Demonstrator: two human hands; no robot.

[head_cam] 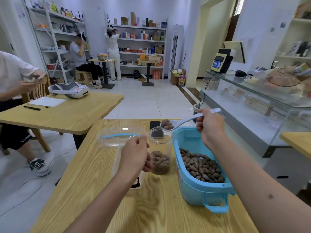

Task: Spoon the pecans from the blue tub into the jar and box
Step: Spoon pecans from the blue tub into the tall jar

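The blue tub (193,187) stands at the right of the wooden table (151,207) with many brown pecans (202,167) in it. Left of it stands a clear jar (160,140), its bottom part filled with pecans. My left hand (136,153) grips the jar's left side. My right hand (210,126) holds a white spoon (183,121) by its handle. The spoon's bowl carries a few pecans and hovers just over the jar's open mouth. A clear box (117,137) with a blue seal sits left of the jar, partly behind my left hand.
A black phone (155,124) lies on the table behind the jar. A glass display counter (252,106) runs along the right. Another table (67,113) with a headset, paper and pen stands to the left, a seated person beside it. Two people are at the far shelves.
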